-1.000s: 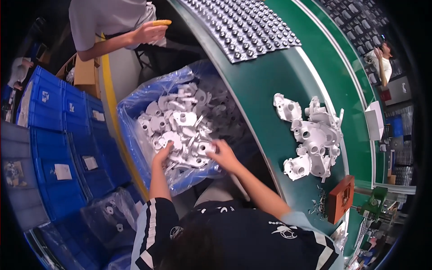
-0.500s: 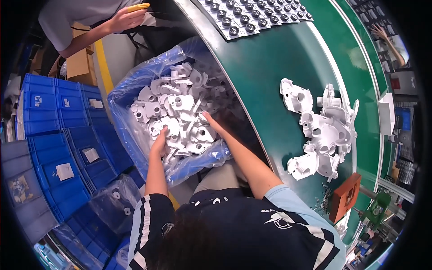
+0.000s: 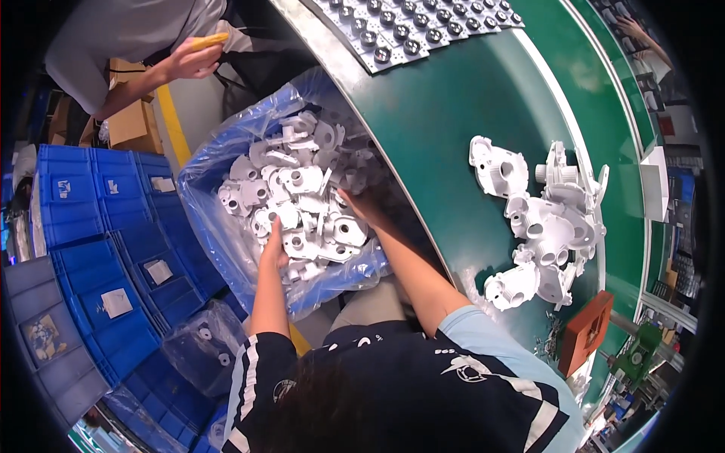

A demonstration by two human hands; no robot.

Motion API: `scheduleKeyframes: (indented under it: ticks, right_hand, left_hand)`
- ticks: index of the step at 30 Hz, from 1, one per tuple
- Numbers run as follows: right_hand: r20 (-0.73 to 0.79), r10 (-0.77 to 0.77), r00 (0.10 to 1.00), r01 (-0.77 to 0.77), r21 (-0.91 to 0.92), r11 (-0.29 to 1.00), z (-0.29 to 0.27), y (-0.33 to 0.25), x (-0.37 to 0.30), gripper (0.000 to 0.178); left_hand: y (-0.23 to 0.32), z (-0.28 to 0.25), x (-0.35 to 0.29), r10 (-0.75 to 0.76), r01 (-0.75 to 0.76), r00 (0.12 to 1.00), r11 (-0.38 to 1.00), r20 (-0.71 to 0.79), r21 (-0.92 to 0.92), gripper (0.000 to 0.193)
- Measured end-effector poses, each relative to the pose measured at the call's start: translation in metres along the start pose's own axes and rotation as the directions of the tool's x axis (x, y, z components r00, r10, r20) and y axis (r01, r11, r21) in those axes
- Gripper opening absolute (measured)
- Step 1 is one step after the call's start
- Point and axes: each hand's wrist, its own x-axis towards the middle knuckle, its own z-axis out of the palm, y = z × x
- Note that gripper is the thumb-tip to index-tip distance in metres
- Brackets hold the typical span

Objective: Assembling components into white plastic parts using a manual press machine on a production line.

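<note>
A heap of white moulded plastic housings (image 3: 302, 179) fills a blue bin (image 3: 208, 219) lined with clear plastic film. Both my hands reach down into the bin, with several housings between them. My left hand (image 3: 275, 245) lies against the near left side of the heap, its thumb stretched up beside a housing and its other fingers mostly hidden. On the heap's right side, my right hand (image 3: 356, 209) touches the housings; its fingers disappear among them and into shadow. Whether either hand grips a part cannot be made out.
More white housings (image 3: 545, 230) lie piled on the green worktable (image 3: 445, 143) to the right. A tray of black round parts (image 3: 408, 30) is at the far end. Blue crates (image 3: 83, 279) stack at left. An orange-brown fixture (image 3: 585, 332) stands near right. Another person's hand (image 3: 195, 59) holds a yellow tool.
Housings between my hands have shifted slightly, and my left hand sits a little lower against the heap. The other person's hand has moved left. The whole view has shifted slightly.
</note>
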Motion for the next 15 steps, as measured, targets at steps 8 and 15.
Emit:
scheduleKeyframes:
  ticks: [8, 15]
  right_hand:
    - [0.436, 0.393, 0.81, -0.568, 0.413, 0.712, -0.009, -0.001, -0.019, 0.051]
    - [0.357, 0.087, 0.93, -0.222, 0.358, 0.907, 0.02, 0.008, -0.017, 0.061]
  left_hand:
    - [-0.009, 0.068, -0.013, 0.145, -0.121, 0.986, 0.964, -0.085, 0.238, 0.067]
    - [-0.023, -0.002, 0.03, 0.139, -0.133, 0.986, 0.989, -0.088, 0.067, 0.075]
